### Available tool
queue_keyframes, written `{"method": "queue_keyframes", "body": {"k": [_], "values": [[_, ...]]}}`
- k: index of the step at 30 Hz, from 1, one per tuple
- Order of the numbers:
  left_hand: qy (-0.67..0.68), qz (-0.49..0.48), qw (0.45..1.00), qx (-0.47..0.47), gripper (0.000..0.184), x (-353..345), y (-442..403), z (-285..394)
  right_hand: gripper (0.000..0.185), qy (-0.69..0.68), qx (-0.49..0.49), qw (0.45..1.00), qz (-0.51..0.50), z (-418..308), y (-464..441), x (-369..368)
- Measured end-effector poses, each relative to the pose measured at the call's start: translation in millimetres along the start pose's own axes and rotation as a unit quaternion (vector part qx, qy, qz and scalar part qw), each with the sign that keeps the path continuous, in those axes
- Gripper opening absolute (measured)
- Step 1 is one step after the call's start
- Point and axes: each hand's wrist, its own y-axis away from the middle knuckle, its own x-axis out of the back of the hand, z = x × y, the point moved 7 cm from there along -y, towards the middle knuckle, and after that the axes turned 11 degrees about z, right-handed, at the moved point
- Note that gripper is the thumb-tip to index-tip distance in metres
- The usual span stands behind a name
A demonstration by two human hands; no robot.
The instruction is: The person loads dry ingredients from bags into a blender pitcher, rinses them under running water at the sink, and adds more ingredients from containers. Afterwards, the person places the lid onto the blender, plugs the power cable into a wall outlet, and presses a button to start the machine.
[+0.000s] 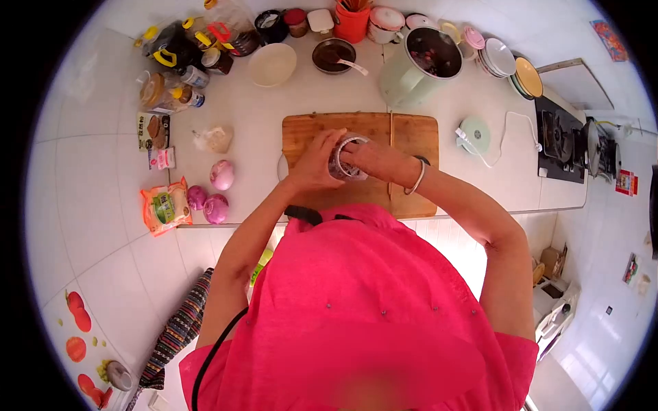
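My left hand (317,163) is wrapped around the side of a clear jar (337,171) with dark contents, held over the wooden cutting board (415,140). My right hand (377,161) reaches into the jar's round mouth from the right. Its fingertips are hidden inside, so I cannot tell whether they grip anything. A thin stick (391,130), possibly a chopstick, lies across the board just right of the jar.
Purple onions (216,208) and a small bag (214,139) lie left of the board. Behind it stand a white bowl (273,65), a dark pan (334,55) and a large pot (401,79). A pale green round device (474,135) with a cord and a stove (558,140) are rightward.
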Motion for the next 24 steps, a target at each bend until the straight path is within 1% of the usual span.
{"method": "queue_keyframes", "body": {"k": [3,6,9,12,15,18,21,24], "values": [[0.000,0.011,1.000,0.009,0.105,2.3,1.3,-9.3,0.032,-0.010,-0.081,0.996,-0.045,-0.8,-7.4,22.8],[-0.007,0.016,1.000,0.021,0.106,9.6,2.0,-3.4,0.033,-0.031,-0.091,0.994,-0.044,-3.2,-10.1,34.3],[-0.021,0.019,0.999,0.019,0.106,15.8,0.7,0.8,0.031,-0.021,-0.099,0.993,-0.053,-8.9,-13.7,52.6],[-0.030,0.018,0.999,0.025,0.105,21.8,-1.0,6.0,0.042,-0.042,-0.093,0.995,-0.004,-2.1,-11.0,48.9],[-0.032,0.020,0.999,0.029,0.105,26.8,-1.4,10.8,0.041,-0.100,-0.077,0.990,0.058,-1.8,-9.9,58.0],[-0.038,0.025,0.999,0.030,0.104,30.2,-2.1,13.0,0.040,-0.110,-0.081,0.989,0.062,-1.7,-10.2,60.0],[-0.035,0.025,0.998,0.040,0.103,31.2,-2.2,14.7,0.037,0.051,-0.067,0.996,-0.033,-6.9,-15.6,40.7],[-0.047,0.022,0.998,0.044,0.102,30.8,-2.3,16.4,0.030,0.128,0.008,0.990,0.053,-19.4,-23.6,32.6]]}}
